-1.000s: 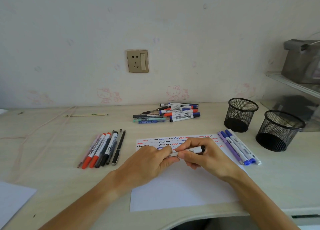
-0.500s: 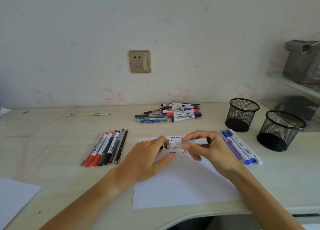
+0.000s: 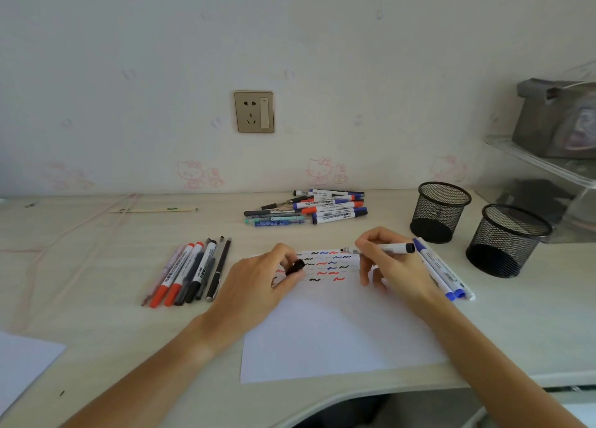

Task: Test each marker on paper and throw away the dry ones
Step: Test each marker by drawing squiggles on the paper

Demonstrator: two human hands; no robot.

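We had a marker (image 3: 380, 249) uncapped and were about to test it. Our right hand (image 3: 392, 263) pinched its barrel over the far edge of the paper (image 3: 338, 337), tip pointing left above the rows of squiggles (image 3: 322, 264); whether the tip touched the sheet we could not tell. Our left hand (image 3: 258, 285) rested on the paper's left part, fingertips curled round the black cap (image 3: 295, 267).

The next move, as we judged it, called for lowering the tip onto a bare patch of paper below the squiggles and drawing a short line, then recapping.

Left of the paper lay a row of pens and markers (image 3: 190, 271); just beyond its far edge, near the wall, sat an untidy pile of markers (image 3: 309, 210). Along the paper's right edge lay a few blue-capped markers (image 3: 442, 273), and beyond those stood two black mesh cups (image 3: 440, 211). The paper sat on a pale desk (image 3: 80, 282) against a wall with a socket (image 3: 254, 112).
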